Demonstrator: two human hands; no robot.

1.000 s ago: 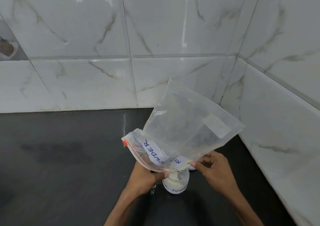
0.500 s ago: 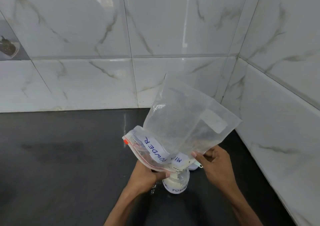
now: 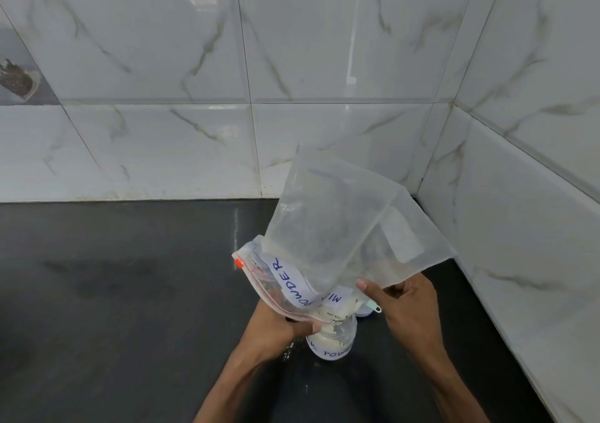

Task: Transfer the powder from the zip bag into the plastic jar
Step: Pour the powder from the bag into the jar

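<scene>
So here's what we're looking at: the plastic jar [image 3: 331, 341] stands upright on the black countertop [image 3: 130, 292], and everything else sits around it. The zip bag [image 3: 324, 227] is tipped upside down directly above the jar, its mouth crammed down onto the jar's opening and its closed bottom end sticking up and away toward the tiled wall [image 3: 162, 65] behind the jar. The bag looks mostly see-through and nearly empty up top. Cream-coloured powder [image 3: 328, 338] is piled in the jar, with a lump of it bunched in the bag's corner right at the jar's rim.

Our left hand [image 3: 279, 325] is just left of the jar, fingers curled round the bag's mouth and holding it against the rim. Our right hand [image 3: 402, 305] is above and to the right of the jar, thumb and fingers pinching the side edge of the bag.

The bag's handwritten label [image 3: 289, 283] reads "POWDER" upside down, up and left of the jar, and the red zip tab [image 3: 238, 262] pokes out further left. A few pale specks [image 3: 287, 351] lie on the counter just left of the jar's base. Just behind the jar, to the right, there's a small white and teal thing [image 3: 368, 309], possibly the lid, but we can't tell for sure.
</scene>
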